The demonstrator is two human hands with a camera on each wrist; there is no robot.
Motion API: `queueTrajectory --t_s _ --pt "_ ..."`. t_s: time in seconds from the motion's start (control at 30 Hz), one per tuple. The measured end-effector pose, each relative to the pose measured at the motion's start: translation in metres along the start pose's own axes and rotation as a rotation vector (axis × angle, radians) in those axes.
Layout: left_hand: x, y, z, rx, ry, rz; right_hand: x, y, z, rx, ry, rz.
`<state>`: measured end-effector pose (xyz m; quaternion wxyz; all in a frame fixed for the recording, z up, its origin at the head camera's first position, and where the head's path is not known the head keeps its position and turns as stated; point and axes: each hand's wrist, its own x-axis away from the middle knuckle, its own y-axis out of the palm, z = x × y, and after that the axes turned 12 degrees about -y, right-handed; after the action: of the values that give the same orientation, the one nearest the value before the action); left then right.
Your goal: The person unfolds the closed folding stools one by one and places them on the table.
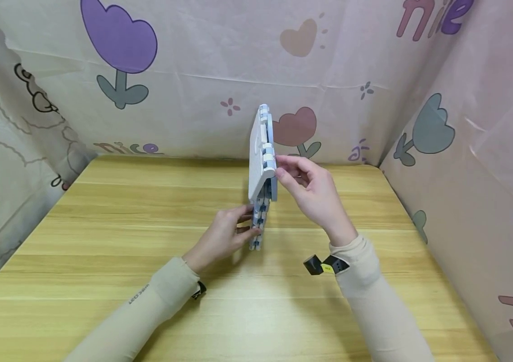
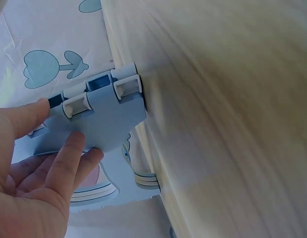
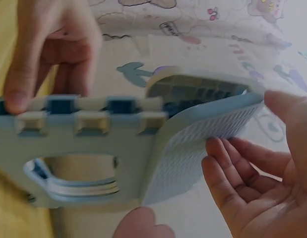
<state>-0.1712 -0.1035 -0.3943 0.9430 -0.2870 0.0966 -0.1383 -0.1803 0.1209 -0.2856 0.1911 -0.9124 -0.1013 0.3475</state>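
A white and pale-blue folding step stool (image 1: pixel 257 156) stands on edge, partly folded, at the middle of the table. My left hand (image 1: pixel 224 232) grips its lower, near part, with the thumb on the hinged edge and fingers against the blue face. My right hand (image 1: pixel 316 193) pinches the edge of the upper panel from the right, thumb at the rim and fingers against the textured surface. In the right wrist view the dotted panel (image 3: pixel 185 153) tilts away from the leg section (image 3: pixel 131 139), which has an oval cut-out. The left wrist view shows interlocking hinge knuckles along the stool's edge.
The wood-grain table (image 1: pixel 138 201) runs up to a printed curtain (image 1: pixel 193 55) behind, with more curtain at the left and right sides. Black wrist cameras are strapped to both sleeves, the right one (image 1: pixel 324 265) hanging over the table.
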Motion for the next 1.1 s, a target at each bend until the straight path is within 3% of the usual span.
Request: queueTrajectory --t_s 0.2,0.63,1.1 --pt "0.000 0.000 -0.002 0.006 0.004 0.008 0.012 0.007 0.017 -0.003 0.004 -0.104" --pt "0.000 -0.001 -0.003 0.002 -0.025 -0.004 0.026 0.022 0.054 0.027 0.174 -0.243" --pt "-0.001 -0.002 -0.001 0.004 -0.085 -0.049 0.026 0.030 0.067 -0.003 0.151 -0.310"
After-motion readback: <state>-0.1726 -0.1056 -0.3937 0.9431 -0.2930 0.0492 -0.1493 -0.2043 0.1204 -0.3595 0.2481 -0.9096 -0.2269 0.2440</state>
